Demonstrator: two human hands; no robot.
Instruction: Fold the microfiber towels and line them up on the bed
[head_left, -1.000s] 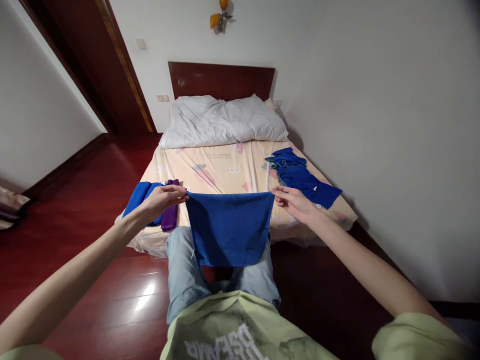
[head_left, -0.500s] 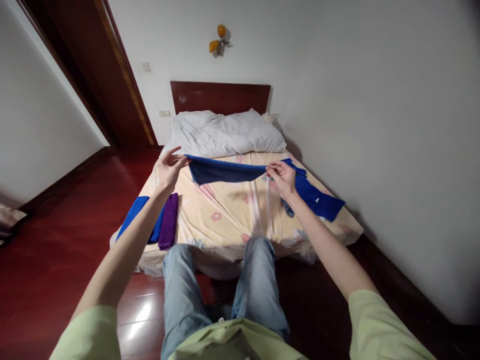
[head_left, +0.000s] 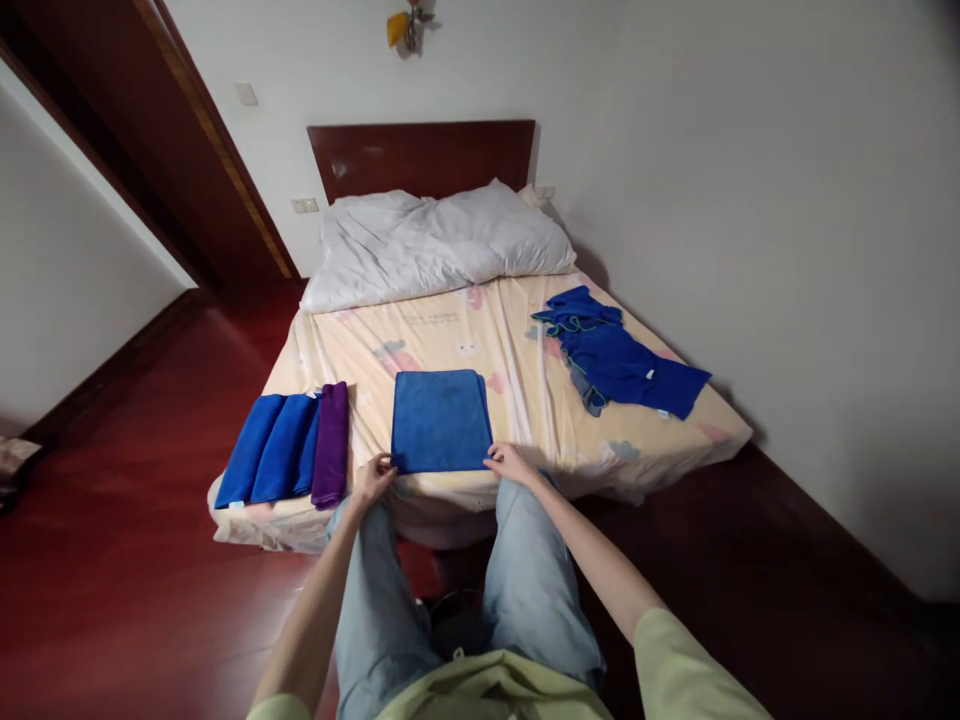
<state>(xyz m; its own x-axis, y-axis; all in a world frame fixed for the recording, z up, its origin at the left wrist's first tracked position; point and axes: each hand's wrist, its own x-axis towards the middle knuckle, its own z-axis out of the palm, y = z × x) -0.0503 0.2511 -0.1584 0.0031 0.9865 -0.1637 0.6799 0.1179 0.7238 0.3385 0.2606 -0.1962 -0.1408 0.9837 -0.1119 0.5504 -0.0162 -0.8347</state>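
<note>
At the foot of the bed: a cream sheet with pink and grey printed motifs [head_left: 360,345] covers the mattress, creased lengthwise and hanging loosely over the near edge.
Head end: a rumpled white quilt [head_left: 442,245] lies across it, below a dark red-brown wooden headboard [head_left: 424,160].
Room: pale plain walls [head_left: 712,180], a glossy red-brown floor [head_left: 112,430], a dark wooden door [head_left: 112,130] at the left and an amber-shaded wall lamp [head_left: 397,30] cut by the top edge.
Square blue cloth: a flat piece of matte blue fabric [head_left: 440,420] rests on the sheet at the middle of the near edge, its far edge slightly curved; a second edge shows along its right side, so it looks doubled, though the layers are hard to count.
Left hand: the thumb and fingers [head_left: 373,482] pinch the near left corner.
Right hand: the thumb and fingers [head_left: 511,463] pinch the near right corner.
Left side of the sheet: folded bright blue cloths [head_left: 259,450] lie beside a narrow folded purple cloth [head_left: 330,445].
Right side: a loose heap of blue fabric [head_left: 619,360] has green edging and small white tags.
</note>
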